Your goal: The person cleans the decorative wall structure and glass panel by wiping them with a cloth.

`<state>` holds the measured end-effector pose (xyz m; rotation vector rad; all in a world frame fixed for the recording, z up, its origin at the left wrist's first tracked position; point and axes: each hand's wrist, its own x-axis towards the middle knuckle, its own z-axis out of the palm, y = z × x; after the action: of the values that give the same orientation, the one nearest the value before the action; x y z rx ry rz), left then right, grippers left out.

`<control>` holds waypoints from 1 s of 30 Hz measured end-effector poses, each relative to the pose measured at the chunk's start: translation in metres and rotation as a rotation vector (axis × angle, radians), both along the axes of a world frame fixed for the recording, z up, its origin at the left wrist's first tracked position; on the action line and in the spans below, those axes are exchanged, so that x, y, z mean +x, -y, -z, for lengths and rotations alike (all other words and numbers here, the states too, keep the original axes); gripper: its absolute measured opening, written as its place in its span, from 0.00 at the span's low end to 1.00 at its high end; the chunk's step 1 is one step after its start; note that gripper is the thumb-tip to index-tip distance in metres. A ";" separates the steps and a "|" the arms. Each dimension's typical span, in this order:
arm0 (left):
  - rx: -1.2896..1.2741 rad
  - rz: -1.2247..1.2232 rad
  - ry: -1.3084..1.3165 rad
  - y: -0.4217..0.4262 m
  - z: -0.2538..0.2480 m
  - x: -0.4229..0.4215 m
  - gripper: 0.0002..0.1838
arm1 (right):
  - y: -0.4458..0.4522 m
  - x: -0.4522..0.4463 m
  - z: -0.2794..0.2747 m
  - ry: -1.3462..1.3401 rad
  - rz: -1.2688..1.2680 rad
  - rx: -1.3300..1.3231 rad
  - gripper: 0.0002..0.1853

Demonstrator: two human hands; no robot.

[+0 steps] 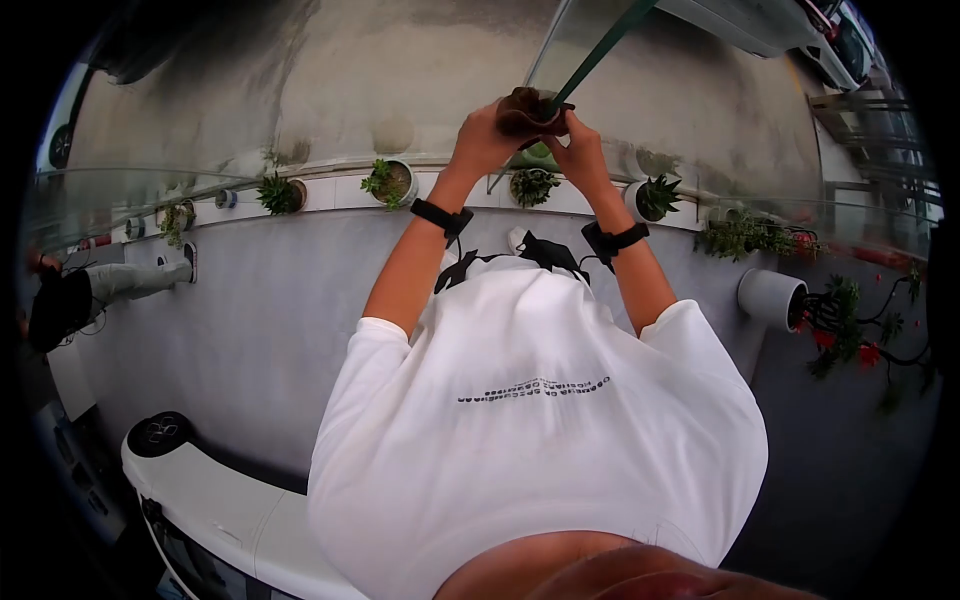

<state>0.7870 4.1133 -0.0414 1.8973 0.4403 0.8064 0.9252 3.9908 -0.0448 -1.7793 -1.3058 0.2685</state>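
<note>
A crumpled brown cloth (524, 112) is held up at the top edge of a glass panel (603, 45), over its greenish rim. My left hand (486, 140) has its fingers closed on the cloth's left side. On the right side my right hand (580, 150) pinches the cloth between thumb and fingers. Black bands circle both wrists. Just below the hands, a potted succulent (534, 187) stands on the white ledge (325, 193).
More potted plants line the ledge, including one left of centre (388, 183) and one at right (656, 198). A large white pot (771, 299) lies farther right. Another person (70, 305) is at far left. A white curved object (220, 495) is at lower left.
</note>
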 end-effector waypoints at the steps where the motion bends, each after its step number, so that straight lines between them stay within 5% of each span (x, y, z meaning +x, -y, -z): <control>1: -0.020 -0.011 -0.173 -0.005 0.013 -0.002 0.20 | 0.000 0.002 0.020 0.008 0.012 0.011 0.14; 9: -0.115 -0.090 -0.691 0.007 0.112 -0.017 0.27 | -0.007 -0.012 0.120 -0.036 0.004 -0.320 0.13; 15: -0.304 -0.036 -0.419 0.020 0.125 -0.035 0.32 | -0.003 -0.009 0.126 -0.043 0.044 -0.306 0.11; 20: -0.348 0.079 -0.304 0.003 0.059 -0.038 0.31 | 0.002 0.006 0.062 -0.010 -0.022 -0.036 0.12; 24: -0.338 0.183 -0.188 -0.004 -0.031 -0.035 0.28 | -0.006 0.018 -0.042 0.149 -0.092 0.207 0.13; 30: -0.024 0.249 0.215 0.006 -0.163 -0.021 0.31 | -0.031 0.034 -0.177 0.110 0.025 0.679 0.12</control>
<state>0.7657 4.1076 0.1217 1.7767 0.0786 0.8215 0.9588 4.0215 0.1318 -1.2379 -1.2524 -0.2686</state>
